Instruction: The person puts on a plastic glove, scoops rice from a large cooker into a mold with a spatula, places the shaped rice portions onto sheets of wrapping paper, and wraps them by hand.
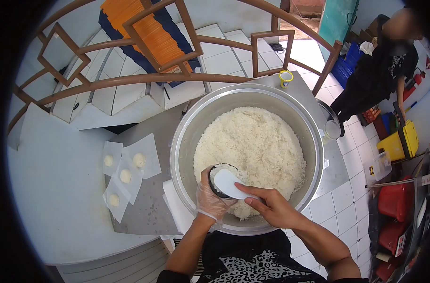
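A wide metal pot point(177, 155) holds a large mound of white rice point(252, 141). Over its near side, my left hand point(211, 200), in a clear plastic glove, is wrapped round a dark-rimmed bowl point(217, 191) with rice in it. My bare right hand point(271, 205) grips a white rice paddle point(230, 184), whose broad blade lies over the bowl's opening. To the left, several small rounded heaps of rice point(125, 176) rest on sheets of white paper point(149, 150) on the metal table point(149, 214).
A yellow-rimmed cup point(285, 79) stands behind the pot. A brown railing point(144, 79) curves in front of white steps. Another person point(380, 70) stands at the upper right, near a yellow bin point(403, 141). Red containers point(395, 203) are at the far right.
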`<action>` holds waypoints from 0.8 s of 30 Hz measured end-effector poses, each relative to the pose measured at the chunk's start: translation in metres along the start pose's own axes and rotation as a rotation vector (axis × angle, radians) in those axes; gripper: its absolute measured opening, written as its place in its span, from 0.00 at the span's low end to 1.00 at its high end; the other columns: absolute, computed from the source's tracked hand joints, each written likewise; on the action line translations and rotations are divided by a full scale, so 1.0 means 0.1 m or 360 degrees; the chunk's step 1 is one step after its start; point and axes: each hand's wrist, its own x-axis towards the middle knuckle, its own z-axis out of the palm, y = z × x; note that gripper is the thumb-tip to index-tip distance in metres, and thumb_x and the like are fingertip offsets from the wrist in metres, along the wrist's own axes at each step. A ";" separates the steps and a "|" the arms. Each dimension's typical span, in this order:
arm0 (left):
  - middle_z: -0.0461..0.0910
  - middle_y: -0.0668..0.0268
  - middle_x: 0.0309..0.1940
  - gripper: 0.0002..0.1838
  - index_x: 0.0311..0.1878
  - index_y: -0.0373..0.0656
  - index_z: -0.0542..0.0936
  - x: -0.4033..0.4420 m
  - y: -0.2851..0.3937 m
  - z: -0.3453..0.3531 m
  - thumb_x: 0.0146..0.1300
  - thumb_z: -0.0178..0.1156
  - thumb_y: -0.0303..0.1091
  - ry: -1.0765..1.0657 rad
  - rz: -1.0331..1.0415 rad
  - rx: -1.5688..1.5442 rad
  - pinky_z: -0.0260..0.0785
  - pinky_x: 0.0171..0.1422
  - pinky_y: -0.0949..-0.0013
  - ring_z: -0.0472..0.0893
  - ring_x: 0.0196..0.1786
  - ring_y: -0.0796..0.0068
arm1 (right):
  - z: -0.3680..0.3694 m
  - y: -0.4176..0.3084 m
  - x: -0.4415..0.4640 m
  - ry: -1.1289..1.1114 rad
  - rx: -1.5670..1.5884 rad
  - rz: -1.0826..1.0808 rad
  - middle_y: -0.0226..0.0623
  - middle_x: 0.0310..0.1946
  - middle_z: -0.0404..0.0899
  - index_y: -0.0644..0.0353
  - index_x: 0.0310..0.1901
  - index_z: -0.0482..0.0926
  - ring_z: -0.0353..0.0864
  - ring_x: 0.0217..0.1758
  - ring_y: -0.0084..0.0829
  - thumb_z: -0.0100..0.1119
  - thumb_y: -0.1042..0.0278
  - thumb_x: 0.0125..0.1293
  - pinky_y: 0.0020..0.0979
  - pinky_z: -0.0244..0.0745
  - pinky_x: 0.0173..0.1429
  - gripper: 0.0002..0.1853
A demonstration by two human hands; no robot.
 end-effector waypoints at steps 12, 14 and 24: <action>0.84 0.55 0.51 0.49 0.65 0.39 0.69 0.00 0.13 -0.07 0.40 0.87 0.36 0.0053 0.0080 0.0423 0.78 0.58 0.61 0.86 0.53 0.58 | 0.01 0.25 0.19 0.0073 -0.0265 -0.0174 0.62 0.51 0.84 0.59 0.73 0.72 0.88 0.52 0.42 0.52 0.64 0.81 0.38 0.78 0.58 0.23; 0.84 0.55 0.50 0.48 0.65 0.39 0.69 -0.01 0.10 -0.07 0.40 0.86 0.36 -0.0008 0.0025 0.0434 0.78 0.58 0.62 0.86 0.53 0.59 | -0.05 0.29 0.18 0.0196 -0.0531 -0.0076 0.61 0.43 0.85 0.60 0.72 0.73 0.89 0.44 0.44 0.52 0.63 0.81 0.39 0.79 0.53 0.22; 0.84 0.58 0.49 0.49 0.64 0.40 0.68 0.00 0.22 -0.08 0.39 0.86 0.38 -0.0122 -0.0103 0.0487 0.79 0.57 0.63 0.86 0.52 0.63 | 0.03 -0.04 0.13 0.0033 -0.0661 0.0047 0.63 0.24 0.77 0.62 0.69 0.76 0.80 0.27 0.59 0.51 0.61 0.81 0.48 0.75 0.40 0.22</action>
